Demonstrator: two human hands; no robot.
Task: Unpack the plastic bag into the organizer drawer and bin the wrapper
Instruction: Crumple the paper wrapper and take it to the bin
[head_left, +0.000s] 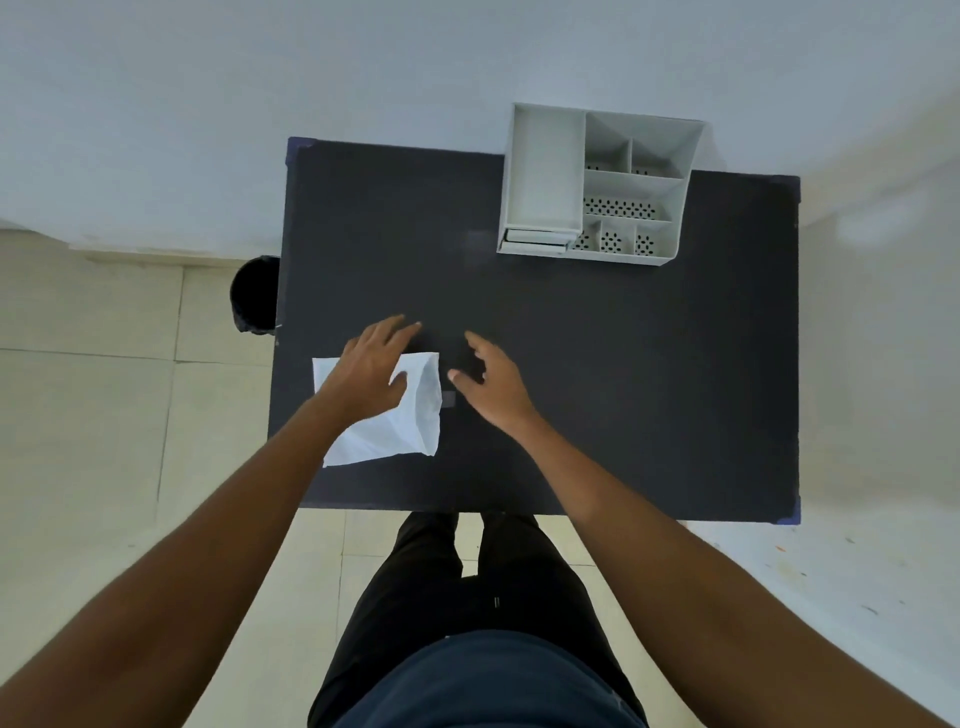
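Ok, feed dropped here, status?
Left hand open over plastic bag. Right hand open beside it. Organizer far right, path clear.

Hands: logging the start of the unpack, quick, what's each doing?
Left hand: open, over the white plastic bag.
Right hand: open, holding nothing.

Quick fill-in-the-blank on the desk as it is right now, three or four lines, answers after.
1. The left hand rests on the white ____.
2. The right hand holds ____.
3. The grey organizer stands at the table's ____ edge.
4. The black bin stands on the floor to the table's ____.

Answers: bag; nothing; far; left
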